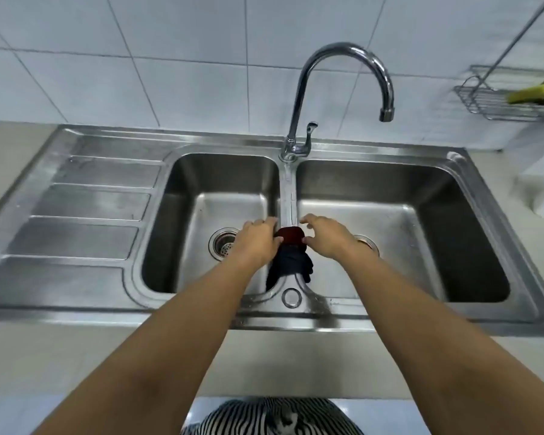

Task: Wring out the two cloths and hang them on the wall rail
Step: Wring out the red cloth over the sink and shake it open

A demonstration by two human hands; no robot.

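Observation:
Two bunched cloths lie on the divider of the steel double sink [288, 196]: a dark red cloth [291, 235] on top and a dark navy cloth [291, 265] below it, hanging toward the front rim. My left hand [258, 241] presses against the left side of the cloths, fingers curled onto them. My right hand [322, 237] is at their right side, thumb and fingertips touching the red cloth, other fingers raised. A thin metal rail [515, 42] runs diagonally on the tiled wall at the upper right.
A curved chrome tap [343, 58] rises behind the divider, no water running. A wire rack [490, 102] with a yellow sponge [534, 94] hangs on the wall at right. The ribbed drainboard [85, 211] lies left. A white object [540, 189] sits at the right edge.

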